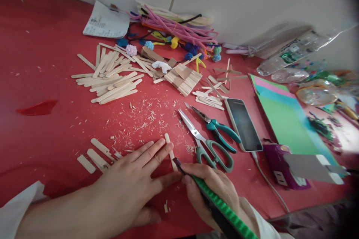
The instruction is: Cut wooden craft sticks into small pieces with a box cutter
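Observation:
My left hand lies flat on the red table with fingers spread, its fingertips pressing a popsicle stick against the surface. A green and black utility knife is gripped in my right hand. Its dark blade end meets the stick near my left index fingertip. Cut stick pieces lie beside my left hand, some partly hidden under it. Wood shavings are scattered beyond my fingers. Scissors with grey-green handles rest just past my right hand.
Teal-handled pliers and a phone on a cable lie to the right, near coloured sheets and a purple box. Farther back are a heap of popsicle sticks, pink pipe cleaners and a plastic bottle by the wall.

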Demonstrator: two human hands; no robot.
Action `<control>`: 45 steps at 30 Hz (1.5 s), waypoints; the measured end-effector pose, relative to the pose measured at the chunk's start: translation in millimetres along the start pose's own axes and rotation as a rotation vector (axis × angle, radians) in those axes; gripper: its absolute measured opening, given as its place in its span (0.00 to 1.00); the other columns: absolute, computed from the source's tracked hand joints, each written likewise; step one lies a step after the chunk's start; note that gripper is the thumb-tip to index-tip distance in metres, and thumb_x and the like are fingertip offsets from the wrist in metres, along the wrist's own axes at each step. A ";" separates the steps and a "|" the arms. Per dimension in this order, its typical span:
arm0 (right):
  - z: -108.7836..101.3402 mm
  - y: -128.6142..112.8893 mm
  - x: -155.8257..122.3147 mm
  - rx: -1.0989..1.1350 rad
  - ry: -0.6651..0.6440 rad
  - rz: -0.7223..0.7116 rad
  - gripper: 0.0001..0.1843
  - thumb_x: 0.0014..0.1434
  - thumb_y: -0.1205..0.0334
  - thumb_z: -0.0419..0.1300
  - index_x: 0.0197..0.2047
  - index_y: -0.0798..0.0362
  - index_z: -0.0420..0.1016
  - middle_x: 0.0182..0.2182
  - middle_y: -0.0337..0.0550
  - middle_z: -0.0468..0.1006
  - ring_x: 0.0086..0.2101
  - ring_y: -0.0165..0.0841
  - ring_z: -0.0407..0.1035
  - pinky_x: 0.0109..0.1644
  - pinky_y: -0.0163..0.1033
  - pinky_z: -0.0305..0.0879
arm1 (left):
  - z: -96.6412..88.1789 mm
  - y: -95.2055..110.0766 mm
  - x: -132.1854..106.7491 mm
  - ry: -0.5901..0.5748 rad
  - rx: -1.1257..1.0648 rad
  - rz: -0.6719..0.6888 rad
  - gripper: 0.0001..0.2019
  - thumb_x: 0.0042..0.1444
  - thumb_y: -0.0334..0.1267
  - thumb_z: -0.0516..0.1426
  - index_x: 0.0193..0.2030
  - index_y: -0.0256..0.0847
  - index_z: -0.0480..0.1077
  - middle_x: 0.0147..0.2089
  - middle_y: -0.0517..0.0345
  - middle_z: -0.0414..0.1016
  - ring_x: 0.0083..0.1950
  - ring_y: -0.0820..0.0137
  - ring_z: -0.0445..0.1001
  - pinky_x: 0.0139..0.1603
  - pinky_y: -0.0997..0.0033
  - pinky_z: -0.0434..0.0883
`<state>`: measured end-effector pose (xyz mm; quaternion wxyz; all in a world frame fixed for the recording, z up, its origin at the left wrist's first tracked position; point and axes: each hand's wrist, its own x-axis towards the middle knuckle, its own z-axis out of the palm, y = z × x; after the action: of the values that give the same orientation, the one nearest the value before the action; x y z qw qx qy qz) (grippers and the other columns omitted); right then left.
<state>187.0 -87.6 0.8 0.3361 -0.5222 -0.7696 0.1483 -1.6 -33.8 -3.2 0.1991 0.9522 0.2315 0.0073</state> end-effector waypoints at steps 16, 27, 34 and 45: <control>-5.4 2.5 -5.4 -0.229 -0.145 -0.264 0.11 0.60 0.73 0.48 0.44 0.59 0.67 0.20 0.41 0.75 0.22 0.33 0.72 0.23 0.37 0.69 | 0.5 -2.3 -2.0 0.020 0.019 0.007 0.33 0.44 0.53 0.63 0.59 0.50 0.64 0.67 0.48 0.55 0.65 0.53 0.56 0.60 0.57 0.58; -2.8 2.7 -5.8 -0.108 -0.014 0.010 0.12 0.56 0.73 0.51 0.43 0.52 0.65 0.21 0.35 0.74 0.20 0.29 0.71 0.24 0.31 0.69 | -3.8 -0.6 2.4 0.035 0.103 0.036 0.39 0.39 0.53 0.65 0.60 0.53 0.62 0.64 0.46 0.59 0.63 0.50 0.59 0.57 0.54 0.61; -1.9 4.9 -1.8 -0.003 0.029 0.059 0.11 0.56 0.72 0.51 0.41 0.50 0.67 0.24 0.36 0.77 0.19 0.27 0.71 0.24 0.29 0.69 | -2.6 -0.9 1.2 0.054 0.114 0.032 0.41 0.37 0.53 0.66 0.61 0.52 0.61 0.65 0.45 0.58 0.63 0.50 0.59 0.57 0.55 0.61; -9.7 0.4 0.9 0.099 -0.009 0.204 0.10 0.56 0.71 0.53 0.41 0.50 0.67 0.23 0.33 0.76 0.20 0.25 0.72 0.26 0.27 0.69 | -1.6 1.4 3.8 0.029 0.125 0.039 0.43 0.35 0.53 0.67 0.61 0.51 0.61 0.64 0.41 0.58 0.61 0.48 0.62 0.55 0.53 0.64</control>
<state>193.6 -87.8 8.0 0.3411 -0.5800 -0.7056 0.2223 2.2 -32.7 -1.5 0.1355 0.9669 0.2160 0.0105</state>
